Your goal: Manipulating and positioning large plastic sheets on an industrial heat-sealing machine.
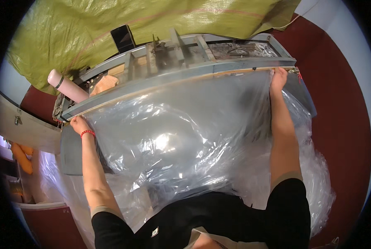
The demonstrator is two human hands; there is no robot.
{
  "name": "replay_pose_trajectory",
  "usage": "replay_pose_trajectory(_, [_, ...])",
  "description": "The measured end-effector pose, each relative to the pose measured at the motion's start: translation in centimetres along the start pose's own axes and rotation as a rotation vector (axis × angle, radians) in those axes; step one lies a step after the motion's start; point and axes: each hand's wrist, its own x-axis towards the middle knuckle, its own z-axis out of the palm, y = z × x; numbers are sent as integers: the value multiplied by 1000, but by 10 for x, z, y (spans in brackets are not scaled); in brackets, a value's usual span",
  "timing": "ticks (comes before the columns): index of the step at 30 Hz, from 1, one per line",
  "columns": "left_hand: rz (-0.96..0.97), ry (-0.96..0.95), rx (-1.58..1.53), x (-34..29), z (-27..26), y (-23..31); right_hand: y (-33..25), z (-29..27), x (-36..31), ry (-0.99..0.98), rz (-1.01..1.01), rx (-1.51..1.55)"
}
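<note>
Stretching a clear plastic sheet [177, 137] across the middle of the frame, I had both hands at the long grey metal bar [181, 79] of the machine. My left hand [79, 124], red bracelet [87, 133] at the wrist, pinched the sheet's corner at centre left. My right hand [279, 79] pressed its fingers closed on the other corner at upper right. Green woven sacking [152, 20] filled the top, a pink roll [66, 86] lay upper left.

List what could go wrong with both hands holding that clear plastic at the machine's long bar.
The left hand and right hand press the clear plastic sheet against the long bar, so fingers could get nipped. The billowing sheet may wrinkle at the bar. Loose plastic over the table edge might snag.
</note>
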Motion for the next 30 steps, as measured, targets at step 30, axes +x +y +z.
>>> replay_pose_trajectory(30, [-598,-1437,-448,-281,-194,83,-233,-29,-140,-391,-134,-57])
